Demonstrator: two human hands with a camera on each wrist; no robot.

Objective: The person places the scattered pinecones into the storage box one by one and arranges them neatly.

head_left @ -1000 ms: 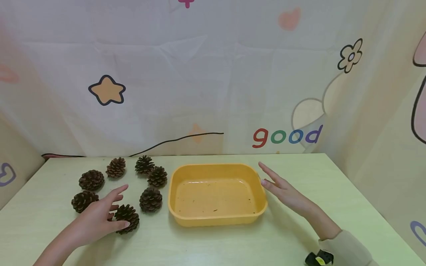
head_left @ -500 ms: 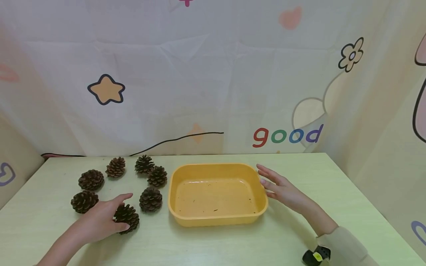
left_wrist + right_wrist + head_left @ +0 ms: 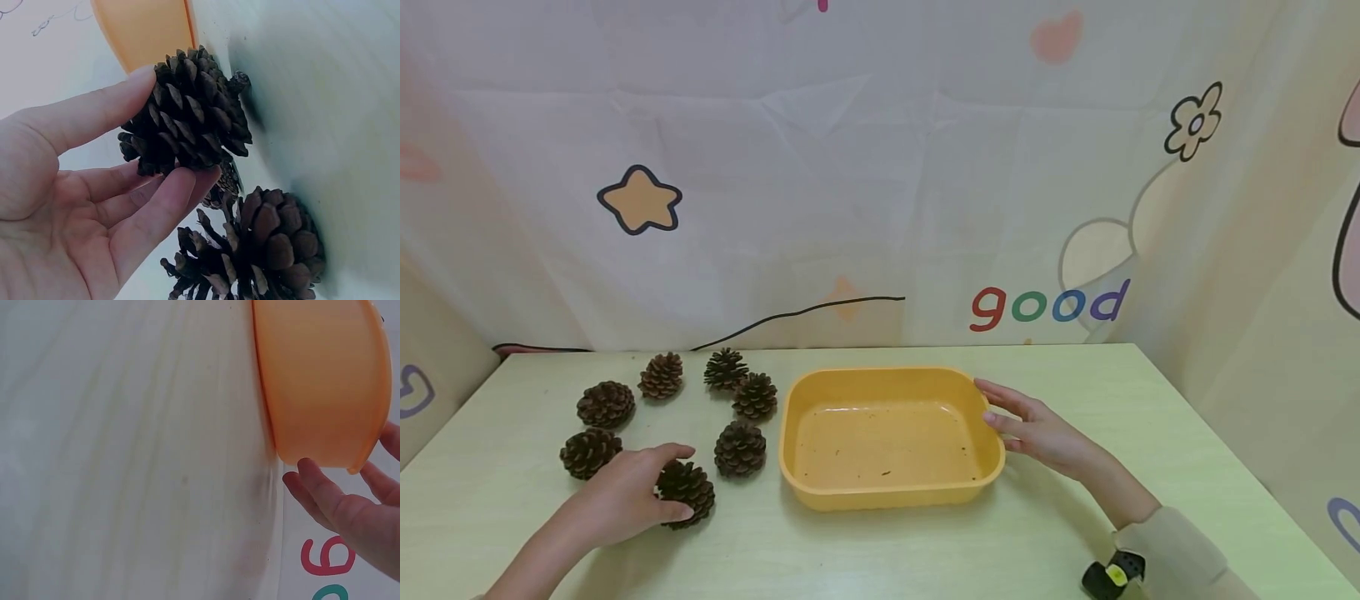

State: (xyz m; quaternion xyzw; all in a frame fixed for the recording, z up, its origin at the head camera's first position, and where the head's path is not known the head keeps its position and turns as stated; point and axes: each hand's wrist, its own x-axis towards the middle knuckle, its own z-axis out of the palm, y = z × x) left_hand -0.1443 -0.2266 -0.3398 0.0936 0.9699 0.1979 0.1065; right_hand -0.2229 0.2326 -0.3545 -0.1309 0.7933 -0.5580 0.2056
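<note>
On the left side of the bench (image 3: 880,550), my left hand (image 3: 617,500) is wrapping around the nearest pine cone (image 3: 688,492). My thumb is pressing one side of it and my fingers (image 3: 156,219) are curling round the other side, so I am gripping it. In the left wrist view the cone (image 3: 187,112) is sitting right between thumb and fingers, with its scales pointing away from my palm. It is roundish, so I cannot tell which way its long side runs.

Six more pine cones are lying around it. One (image 3: 589,452) is just to the left, nearly touching my hand. Another (image 3: 740,450) is just to the right. The other four (image 3: 662,377) are sitting farther back.

Moving right, the yellow tub (image 3: 887,496) is sitting in the middle, near the held cone. Bare bench is lying between them, so I am seeing open room that way. I judge my left hand is much nearer the cones.

On the right, my right hand (image 3: 1037,429) is resting its straight fingers (image 3: 312,481) against the tub's right end, not curling round it. Plenty of bare bench is lying beyond that hand, up to the bench's right edge.
</note>
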